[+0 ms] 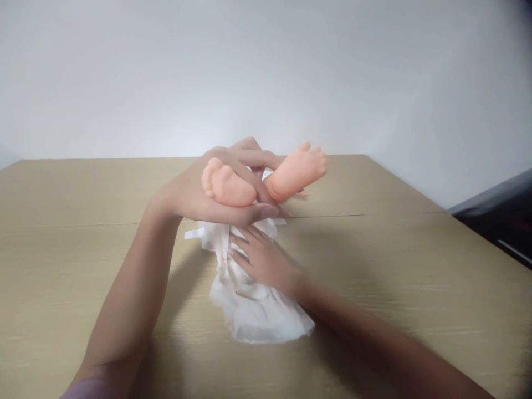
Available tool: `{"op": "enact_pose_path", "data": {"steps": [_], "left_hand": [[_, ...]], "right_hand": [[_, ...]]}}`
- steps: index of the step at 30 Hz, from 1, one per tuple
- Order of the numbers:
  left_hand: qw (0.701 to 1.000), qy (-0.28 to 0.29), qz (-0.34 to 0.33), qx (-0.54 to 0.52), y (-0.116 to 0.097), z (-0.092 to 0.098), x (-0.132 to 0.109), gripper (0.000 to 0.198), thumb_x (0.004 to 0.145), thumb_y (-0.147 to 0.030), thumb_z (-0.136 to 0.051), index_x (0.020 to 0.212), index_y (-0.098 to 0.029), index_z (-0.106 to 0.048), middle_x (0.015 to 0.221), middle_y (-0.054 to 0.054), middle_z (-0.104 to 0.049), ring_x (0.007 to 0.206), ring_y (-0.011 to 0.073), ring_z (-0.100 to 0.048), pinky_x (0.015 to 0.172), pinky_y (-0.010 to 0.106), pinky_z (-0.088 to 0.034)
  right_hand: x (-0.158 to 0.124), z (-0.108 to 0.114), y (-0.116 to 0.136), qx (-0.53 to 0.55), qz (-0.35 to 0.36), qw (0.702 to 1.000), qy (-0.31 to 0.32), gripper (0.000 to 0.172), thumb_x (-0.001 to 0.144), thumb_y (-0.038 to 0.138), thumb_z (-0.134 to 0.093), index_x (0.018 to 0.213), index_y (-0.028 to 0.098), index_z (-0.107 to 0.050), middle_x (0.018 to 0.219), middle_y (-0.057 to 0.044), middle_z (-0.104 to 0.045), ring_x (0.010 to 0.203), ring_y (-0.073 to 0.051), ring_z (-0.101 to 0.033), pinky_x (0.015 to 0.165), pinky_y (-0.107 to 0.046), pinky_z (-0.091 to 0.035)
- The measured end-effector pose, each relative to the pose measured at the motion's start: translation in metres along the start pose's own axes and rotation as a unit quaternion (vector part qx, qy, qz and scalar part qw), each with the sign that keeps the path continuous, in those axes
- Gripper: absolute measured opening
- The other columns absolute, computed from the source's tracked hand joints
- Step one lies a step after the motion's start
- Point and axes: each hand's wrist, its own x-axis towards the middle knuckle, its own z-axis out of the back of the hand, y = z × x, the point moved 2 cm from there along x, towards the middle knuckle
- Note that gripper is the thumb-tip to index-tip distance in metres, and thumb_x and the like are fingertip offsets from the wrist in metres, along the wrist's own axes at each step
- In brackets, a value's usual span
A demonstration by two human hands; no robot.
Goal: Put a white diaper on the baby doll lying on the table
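Left grip (238, 161) pinching 2 doll feet (229, 188) at ankles, right grip (266, 260) spread on white diaper (270, 321) below.

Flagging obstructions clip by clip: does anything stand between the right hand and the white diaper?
Nothing visible does: the right hand appears to rest directly on the white diaper. The left hand, holding the doll's feet, is beyond, not between them.

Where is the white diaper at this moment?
In the head view, the diaper lies on the tabletop just below centre, partly beneath the right hand, with the left hand holding the doll feet above it.
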Motion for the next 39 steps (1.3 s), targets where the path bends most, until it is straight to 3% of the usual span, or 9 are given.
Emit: {"op": "enact_pose_path", "data": {"steps": [6,14,18,22,25,31,35,39], "left_hand": [[1.0,0.007,-0.002,-0.016,0.003,0.001,-0.001,0.005,0.085,-0.03,-0.083,0.085,-0.035,-0.085,0.125,-0.001,-0.081,0.119,0.0315,-0.069,0.1,0.048,-0.061],[0.999,0.018,0.01,-0.041,0.003,0.002,0.003,0.003,0.081,-0.033,-0.085,0.083,-0.035,-0.085,0.121,-0.002,-0.082,0.113,0.0312,-0.072,0.099,0.048,-0.063],[0.999,0.02,0.01,-0.028,0.003,0.001,0.002,0.011,0.081,-0.027,-0.084,0.088,-0.036,-0.085,0.125,-0.004,-0.081,0.115,0.0299,-0.071,0.097,0.045,-0.063],[1.0,0.008,0.019,-0.01,0.003,0.001,0.0,0.007,0.081,-0.03,-0.086,0.085,-0.036,-0.085,0.124,-0.003,-0.081,0.117,0.0315,-0.07,0.095,0.045,-0.063],[0.999,0.015,0.019,-0.023,0.003,0.002,0.001,0.007,0.081,-0.031,-0.084,0.086,-0.036,-0.085,0.126,-0.003,-0.081,0.115,0.0318,-0.071,0.096,0.047,-0.063],[0.999,0.019,0.014,-0.034,-0.001,0.002,0.003,0.008,0.084,-0.031,-0.08,0.077,-0.033,-0.083,0.123,-0.004,-0.082,0.113,0.0309,-0.073,0.097,0.047,-0.063],[0.999,-0.002,0.034,-0.02,0.001,0.0,0.001,0.004,0.082,-0.032,-0.084,0.08,-0.035,-0.084,0.124,-0.004,-0.081,0.115,0.0312,-0.071,0.103,0.048,-0.061],[1.0,0.012,0.017,-0.017,0.004,-0.004,0.0,0.006,0.08,-0.029,-0.087,0.08,-0.035,-0.085,0.119,-0.001,-0.082,0.112,0.0303,-0.071,0.101,0.048,-0.061]], "right_hand": [[0.018,0.009,-0.012,0.044,0.038,0.998,0.007,0.036,0.113,0.038,-0.054,0.138,0.02,-0.071,0.146,-0.013,-0.069,0.143,-0.031,-0.058,0.126,-0.051,-0.044],[0.023,0.003,-0.014,0.012,0.002,1.0,0.007,0.042,0.109,0.044,-0.06,0.144,0.022,-0.066,0.152,-0.013,-0.065,0.152,-0.037,-0.048,0.128,-0.058,-0.04],[0.036,0.002,-0.017,0.008,-0.006,1.0,-0.014,0.041,0.111,0.042,-0.056,0.146,0.022,-0.065,0.152,-0.012,-0.067,0.144,-0.037,-0.057,0.123,-0.055,-0.046],[0.043,0.004,-0.021,0.014,-0.013,1.0,-0.025,0.04,0.111,0.042,-0.057,0.145,0.024,-0.066,0.146,-0.007,-0.073,0.138,-0.034,-0.064,0.116,-0.05,-0.052],[0.034,0.009,-0.02,0.026,-0.01,0.999,-0.025,0.037,0.113,0.041,-0.052,0.144,0.028,-0.068,0.146,-0.005,-0.073,0.14,-0.032,-0.063,0.119,-0.05,-0.05],[-0.013,0.023,0.0,0.032,-0.02,0.999,0.025,0.056,0.11,0.041,-0.058,0.162,0.021,-0.051,0.168,-0.016,-0.051,0.158,-0.037,-0.044,0.13,-0.06,-0.038],[-0.034,0.022,0.01,0.018,-0.016,0.998,0.056,0.056,0.111,0.044,-0.056,0.163,0.026,-0.051,0.171,-0.013,-0.049,0.157,-0.034,-0.045,0.13,-0.056,-0.038],[-0.038,0.016,0.012,0.003,-0.007,0.998,0.054,0.055,0.111,0.044,-0.054,0.164,0.029,-0.051,0.171,-0.012,-0.05,0.156,-0.036,-0.046,0.128,-0.06,-0.039]]}}
